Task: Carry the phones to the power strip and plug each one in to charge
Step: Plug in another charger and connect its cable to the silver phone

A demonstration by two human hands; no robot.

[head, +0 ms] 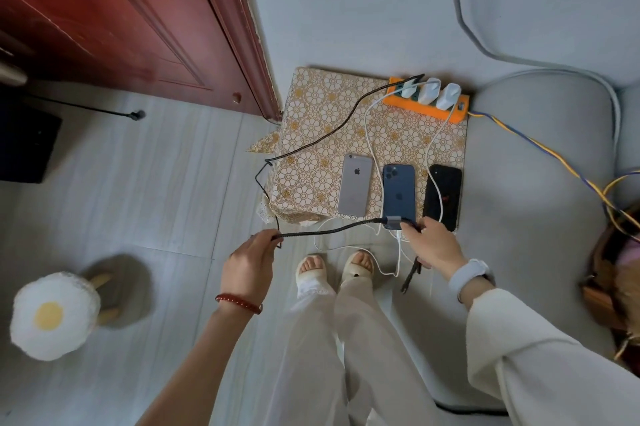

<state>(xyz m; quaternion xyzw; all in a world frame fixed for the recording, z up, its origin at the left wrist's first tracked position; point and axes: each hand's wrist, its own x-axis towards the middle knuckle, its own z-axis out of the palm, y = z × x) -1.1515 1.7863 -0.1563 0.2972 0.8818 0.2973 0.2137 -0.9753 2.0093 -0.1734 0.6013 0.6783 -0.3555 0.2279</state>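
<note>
- Lying on the floor at far left is an egg cushion [52, 316], with a red door [121, 16] up behind it.
- A black cable [322, 139] is pinched in the left hand [247, 261], with the fingers curled round it.
- That cable is stretched across to the right hand [434, 245], which is closed on its plug end.
- The plug is held at the bottom edge of the blue phone [398, 195].
- A patterned cloth [311, 120] is spread over a low stand, and three phones are laid on it in a row.
- The silver phone [355, 184] is on the left, the blue one in the middle, the black phone [443, 195] on the right.
- A white cable [369, 134] is draped between the phones and down to the floor.
- At the back right of the cloth an orange strip [429, 103] is set, with white chargers [429, 91] plugged in.
</note>
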